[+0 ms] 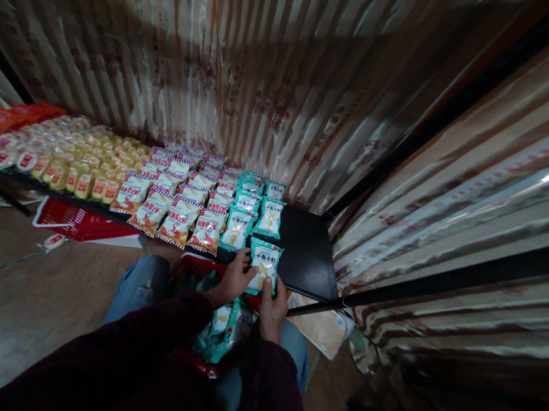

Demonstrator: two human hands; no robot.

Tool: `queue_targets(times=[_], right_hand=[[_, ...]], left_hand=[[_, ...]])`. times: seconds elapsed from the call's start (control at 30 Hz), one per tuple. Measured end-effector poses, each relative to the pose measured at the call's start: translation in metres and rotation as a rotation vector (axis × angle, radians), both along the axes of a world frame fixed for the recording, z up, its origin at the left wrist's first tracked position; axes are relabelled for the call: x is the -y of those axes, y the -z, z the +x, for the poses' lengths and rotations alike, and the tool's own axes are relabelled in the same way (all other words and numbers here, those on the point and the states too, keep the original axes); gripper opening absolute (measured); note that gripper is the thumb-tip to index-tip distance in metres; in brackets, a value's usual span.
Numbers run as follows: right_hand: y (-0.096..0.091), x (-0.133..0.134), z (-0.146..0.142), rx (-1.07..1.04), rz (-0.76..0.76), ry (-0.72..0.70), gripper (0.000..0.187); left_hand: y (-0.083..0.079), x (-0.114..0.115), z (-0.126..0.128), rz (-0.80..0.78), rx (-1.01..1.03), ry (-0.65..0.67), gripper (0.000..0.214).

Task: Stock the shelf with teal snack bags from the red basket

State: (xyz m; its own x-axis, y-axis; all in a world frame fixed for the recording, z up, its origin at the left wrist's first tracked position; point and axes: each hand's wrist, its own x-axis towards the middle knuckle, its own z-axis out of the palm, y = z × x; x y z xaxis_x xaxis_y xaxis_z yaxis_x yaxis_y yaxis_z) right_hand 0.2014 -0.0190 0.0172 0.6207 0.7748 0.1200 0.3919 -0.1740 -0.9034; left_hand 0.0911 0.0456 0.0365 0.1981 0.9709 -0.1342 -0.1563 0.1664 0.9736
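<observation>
A teal-and-white snack bag stands upright at the front edge of the black shelf. My left hand grips its left side, and my right hand holds its lower right corner. Behind it are rows of matching teal snack bags. Below my hands, a red basket sits between my knees with more teal bags inside, partly hidden by my arms.
Left along the shelf stand red-and-white snack bags, small yellow wrapped cakes and an orange package. A red crate and a loose wrapped cake lie on the floor. A black pole crosses at right; striped curtains surround the shelf.
</observation>
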Motion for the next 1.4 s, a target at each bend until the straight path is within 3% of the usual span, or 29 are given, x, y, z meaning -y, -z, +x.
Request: queue_targets(times=[0.23, 0.43, 0.6, 0.73, 0.97, 1.2, 1.4], right_hand=[[-0.011, -0.021, 0.011, -0.03, -0.011, 0.016, 0.064], [-0.012, -0.042, 0.019, -0.059, 0.011, -0.01, 0.062], [-0.013, -0.061, 0.024, -0.053, 0.031, -0.014, 0.063], [-0.013, -0.075, 0.027, -0.035, 0.036, -0.017, 0.066], [-0.003, -0.095, 0.032, 0.002, 0.052, 0.027, 0.066], [0.0, -0.106, 0.032, 0.061, 0.027, -0.004, 0.069], [0.008, -0.111, 0.034, 0.107, 0.016, -0.023, 0.072]], left_hand=[[-0.018, -0.017, 0.017, -0.014, 0.047, -0.031, 0.049], [-0.024, -0.033, 0.028, 0.025, 0.03, -0.049, 0.046], [-0.027, -0.042, 0.035, 0.124, -0.134, -0.029, 0.052], [-0.028, -0.047, 0.042, 0.162, -0.25, -0.045, 0.054], [-0.029, -0.056, 0.052, 0.145, -0.179, -0.064, 0.054], [-0.029, -0.061, 0.053, 0.267, -0.458, -0.006, 0.059], [-0.024, -0.067, 0.054, 0.317, -0.506, -0.01, 0.064]])
